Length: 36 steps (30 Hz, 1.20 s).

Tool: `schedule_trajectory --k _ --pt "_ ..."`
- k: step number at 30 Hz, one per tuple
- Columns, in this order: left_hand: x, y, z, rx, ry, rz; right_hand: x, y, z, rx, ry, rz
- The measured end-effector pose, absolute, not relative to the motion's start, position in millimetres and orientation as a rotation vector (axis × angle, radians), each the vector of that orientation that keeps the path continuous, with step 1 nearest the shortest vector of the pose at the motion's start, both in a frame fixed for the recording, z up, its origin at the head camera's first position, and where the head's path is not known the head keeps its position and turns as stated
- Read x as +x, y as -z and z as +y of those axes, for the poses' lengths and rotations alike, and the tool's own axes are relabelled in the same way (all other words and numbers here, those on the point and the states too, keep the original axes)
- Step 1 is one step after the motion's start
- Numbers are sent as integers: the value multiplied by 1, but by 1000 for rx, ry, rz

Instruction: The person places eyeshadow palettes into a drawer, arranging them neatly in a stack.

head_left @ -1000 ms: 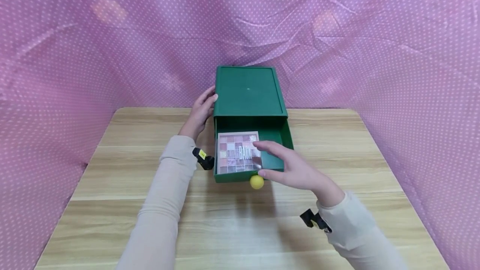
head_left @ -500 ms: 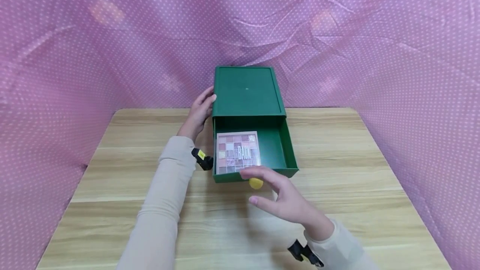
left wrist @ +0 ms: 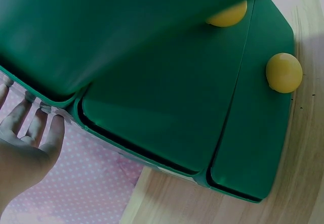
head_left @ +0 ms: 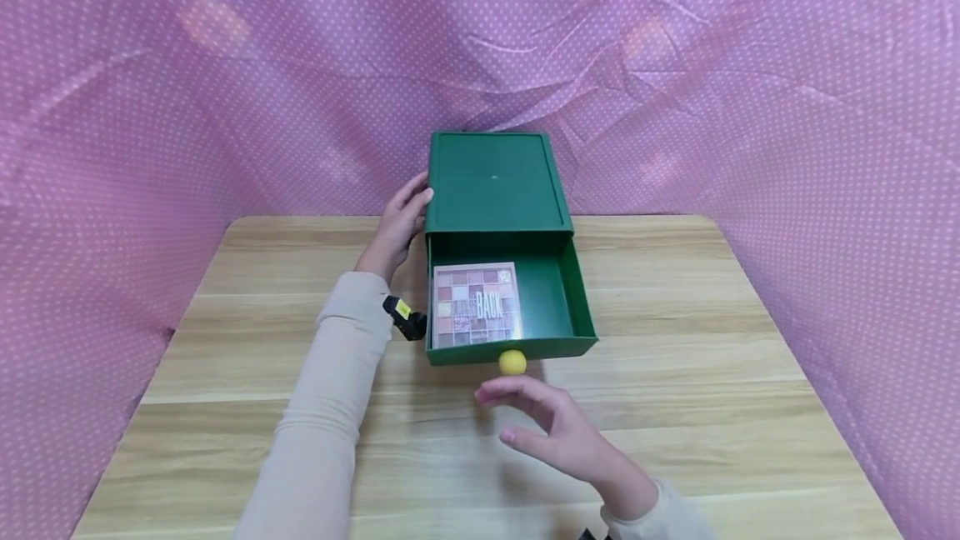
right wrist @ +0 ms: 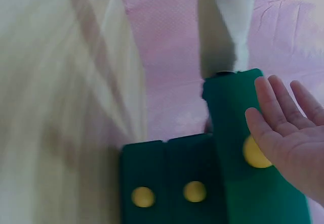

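Note:
A green drawer cabinet (head_left: 495, 182) stands at the back of the table with its top drawer (head_left: 551, 298) pulled out. Inside, against the drawer's left wall, lies an eyeshadow palette (head_left: 476, 304) with a clear, lettered lid. A round yellow knob (head_left: 513, 362) sits on the drawer front. My left hand (head_left: 396, 230) rests against the cabinet's left side, fingers extended along it. In front of the knob, apart from it, my right hand (head_left: 562, 432) hovers over the table with thumb and fingers spread, holding nothing. The right wrist view shows its palm beside the drawer front (right wrist: 238, 133).
Below the top drawer are two more drawer fronts with yellow knobs (right wrist: 194, 191), both pushed in. The wooden table (head_left: 712, 398) extends to both sides and in front of the cabinet. Pink dotted cloth (head_left: 480, 40) hangs behind and at both sides.
My right hand has moved from over the palette and the drawer's front edge back toward me, past the knob. The left hand, drawer and palette stay in place.

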State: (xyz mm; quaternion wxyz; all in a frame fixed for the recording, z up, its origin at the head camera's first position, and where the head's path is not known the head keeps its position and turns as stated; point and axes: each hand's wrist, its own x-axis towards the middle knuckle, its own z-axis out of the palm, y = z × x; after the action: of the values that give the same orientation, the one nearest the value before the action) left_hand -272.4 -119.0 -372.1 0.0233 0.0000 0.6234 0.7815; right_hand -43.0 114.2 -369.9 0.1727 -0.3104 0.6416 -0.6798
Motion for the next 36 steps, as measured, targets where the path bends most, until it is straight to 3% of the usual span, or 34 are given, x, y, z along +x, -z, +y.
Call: schedule_trajectory --k 14,24,36 --pt "-272 371 -119 -7 -2409 1934 -49 407 120 -558 1933 1855" --pt "-272 372 -120 21 -2431 1913 -58 409 117 -449 2054 1883" --pt "-273 372 -121 33 -2424 1914 -61 403 105 -80 2278 1719"
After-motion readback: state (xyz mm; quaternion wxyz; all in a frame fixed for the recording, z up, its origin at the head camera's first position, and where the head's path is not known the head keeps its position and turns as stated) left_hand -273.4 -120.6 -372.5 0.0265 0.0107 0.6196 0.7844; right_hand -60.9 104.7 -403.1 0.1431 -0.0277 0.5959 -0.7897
